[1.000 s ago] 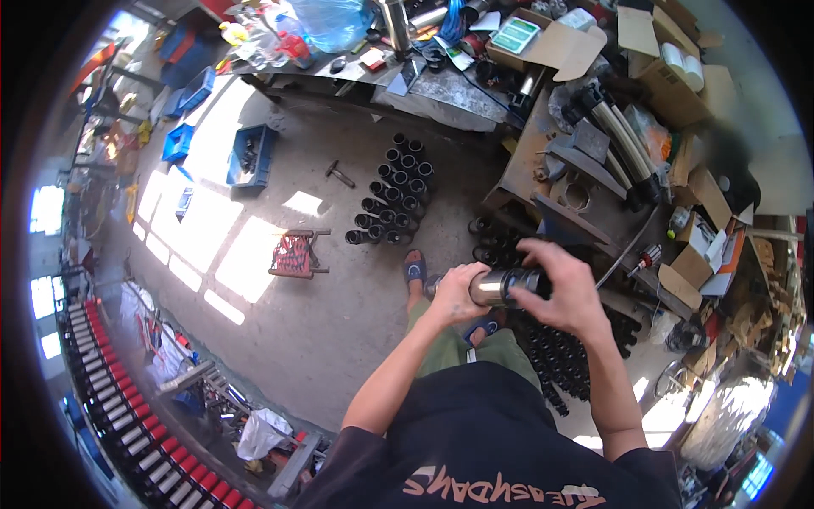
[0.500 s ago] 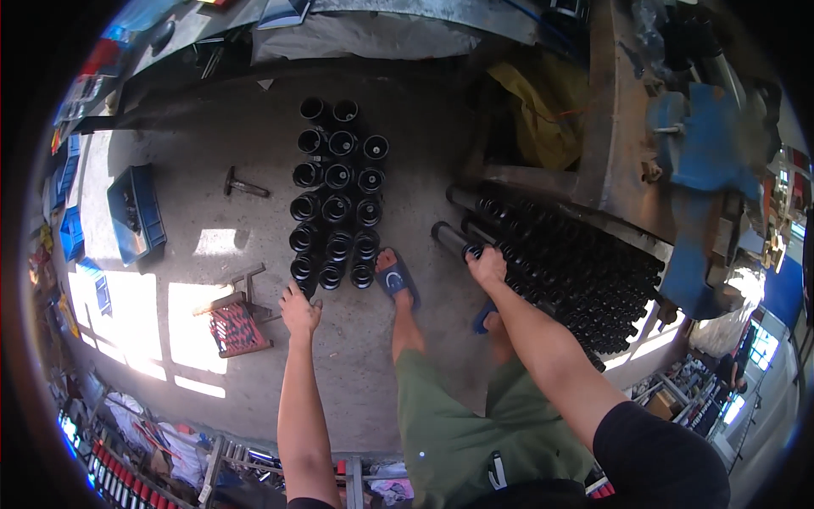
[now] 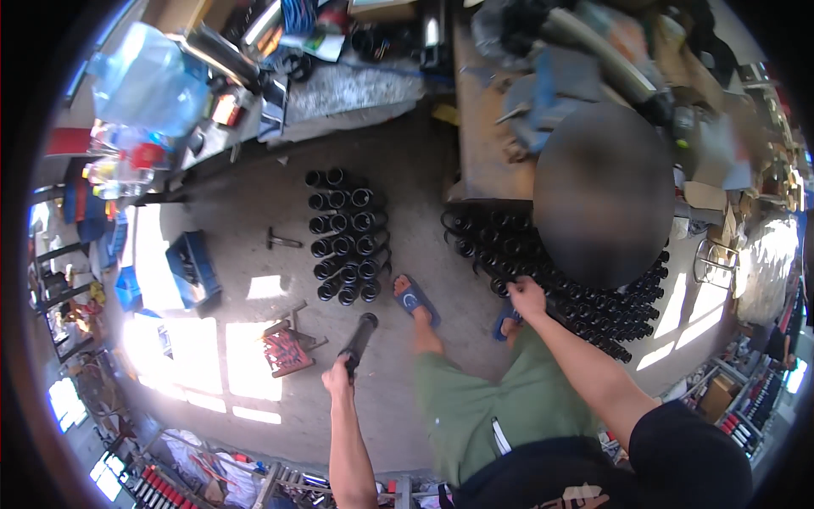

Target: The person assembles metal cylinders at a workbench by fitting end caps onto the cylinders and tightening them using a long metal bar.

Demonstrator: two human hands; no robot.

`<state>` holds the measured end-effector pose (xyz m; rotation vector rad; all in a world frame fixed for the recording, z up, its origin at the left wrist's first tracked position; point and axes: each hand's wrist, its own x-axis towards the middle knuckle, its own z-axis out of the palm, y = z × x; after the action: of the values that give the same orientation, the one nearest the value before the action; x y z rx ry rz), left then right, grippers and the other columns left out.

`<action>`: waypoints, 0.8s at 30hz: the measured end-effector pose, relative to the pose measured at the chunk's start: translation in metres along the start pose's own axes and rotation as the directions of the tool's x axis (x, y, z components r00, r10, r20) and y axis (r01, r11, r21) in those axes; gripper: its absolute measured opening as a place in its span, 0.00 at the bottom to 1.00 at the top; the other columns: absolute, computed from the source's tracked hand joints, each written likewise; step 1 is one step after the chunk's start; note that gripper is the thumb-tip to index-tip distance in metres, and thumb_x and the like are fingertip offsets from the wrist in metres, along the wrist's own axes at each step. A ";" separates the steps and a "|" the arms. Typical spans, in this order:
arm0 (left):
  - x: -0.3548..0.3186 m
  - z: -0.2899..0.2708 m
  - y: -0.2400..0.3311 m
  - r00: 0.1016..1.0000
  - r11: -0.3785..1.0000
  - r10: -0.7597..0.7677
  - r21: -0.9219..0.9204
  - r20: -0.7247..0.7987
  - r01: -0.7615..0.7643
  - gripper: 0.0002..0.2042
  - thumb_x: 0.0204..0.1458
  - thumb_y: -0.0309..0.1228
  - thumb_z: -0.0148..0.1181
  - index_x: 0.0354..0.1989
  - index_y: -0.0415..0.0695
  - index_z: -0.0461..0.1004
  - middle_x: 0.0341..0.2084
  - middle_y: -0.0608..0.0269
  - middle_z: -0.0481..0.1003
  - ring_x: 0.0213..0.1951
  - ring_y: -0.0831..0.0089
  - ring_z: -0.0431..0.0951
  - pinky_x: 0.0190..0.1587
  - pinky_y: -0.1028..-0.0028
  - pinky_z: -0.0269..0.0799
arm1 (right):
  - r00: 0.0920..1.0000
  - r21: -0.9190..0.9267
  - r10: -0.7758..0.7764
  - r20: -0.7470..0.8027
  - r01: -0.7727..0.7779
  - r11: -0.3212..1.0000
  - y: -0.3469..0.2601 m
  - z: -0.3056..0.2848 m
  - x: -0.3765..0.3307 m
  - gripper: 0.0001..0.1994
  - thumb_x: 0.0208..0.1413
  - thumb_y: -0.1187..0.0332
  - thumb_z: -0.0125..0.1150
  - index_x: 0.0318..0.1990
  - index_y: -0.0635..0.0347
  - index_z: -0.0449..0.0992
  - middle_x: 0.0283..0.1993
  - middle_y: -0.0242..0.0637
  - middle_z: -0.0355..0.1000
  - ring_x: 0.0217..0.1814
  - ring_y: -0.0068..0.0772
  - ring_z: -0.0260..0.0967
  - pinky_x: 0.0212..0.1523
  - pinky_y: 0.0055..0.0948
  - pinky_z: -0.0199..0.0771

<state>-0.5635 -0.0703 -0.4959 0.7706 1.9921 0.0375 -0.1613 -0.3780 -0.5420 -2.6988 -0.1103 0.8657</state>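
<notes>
Black tube (image 3: 360,341) is in our left grip (image 3: 337,373) now, fingers wrapped round its near end, with the rest of it slanting up and away from us over the floor (image 3: 420,233). Half a second earlier we have that same grip right at the near left corner of the standing tubes (image 3: 342,246), so it's now backed off from them toward us, and the tube we hold is clear of the group, just beside its near end.

Our right grip (image 3: 527,299) is down at the near edge of the packed tubes (image 3: 487,237), pretty much where it is in that last frame. Fingers are curled, but honestly we can't tell if they're clamped on a tube or just resting there, too small and dark.

A full second back, both our grips are together on one shiny cylinder in front of us; now they're well apart, one either side of our sandals (image 3: 418,303).

Our view also tips up compared with half a second ago, so we get way more of the cluttered surface (image 3: 356,93), big clear blue bottle (image 3: 148,81) included. Hammer (image 3: 284,241), little stool (image 3: 288,349) and blue bin (image 3: 202,293) are all sitting on the floor left of the standing tubes, same layout as before.
</notes>
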 end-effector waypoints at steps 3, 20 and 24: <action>-0.206 -0.124 0.000 0.978 0.963 -0.028 -0.255 0.208 0.082 0.16 0.45 0.37 0.72 0.35 0.38 0.77 0.22 0.55 0.75 0.16 0.71 0.73 0.14 0.76 0.64 | 0.920 0.041 0.292 -0.262 -0.292 0.956 0.103 -0.108 -0.013 0.20 0.56 0.53 0.54 0.43 0.58 0.82 0.43 0.52 0.80 0.50 0.58 0.77 0.53 0.47 0.75; -0.577 0.102 0.317 -0.242 -0.077 0.966 -0.800 0.088 -0.596 0.17 0.38 0.26 0.72 0.38 0.38 0.75 0.35 0.61 0.79 0.38 0.72 0.78 0.44 0.71 0.74 | 0.907 0.743 0.361 -0.216 -0.088 0.663 0.057 -0.279 -0.050 0.29 0.58 0.44 0.61 0.27 0.68 0.77 0.25 0.43 0.73 0.27 0.38 0.70 0.33 0.42 0.69; -0.575 0.174 0.375 -0.122 0.087 0.973 -0.800 0.197 -0.594 0.12 0.40 0.25 0.72 0.34 0.39 0.77 0.28 0.66 0.78 0.31 0.76 0.75 0.37 0.74 0.70 | 0.929 0.618 0.217 -0.298 0.015 0.786 0.120 -0.283 -0.152 0.28 0.60 0.47 0.61 0.24 0.68 0.72 0.17 0.36 0.67 0.21 0.30 0.63 0.27 0.39 0.63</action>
<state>-0.0436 -0.1245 -0.0182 1.3525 0.2436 0.8513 -0.1231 -0.5913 -0.2763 -2.1896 0.3491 0.3273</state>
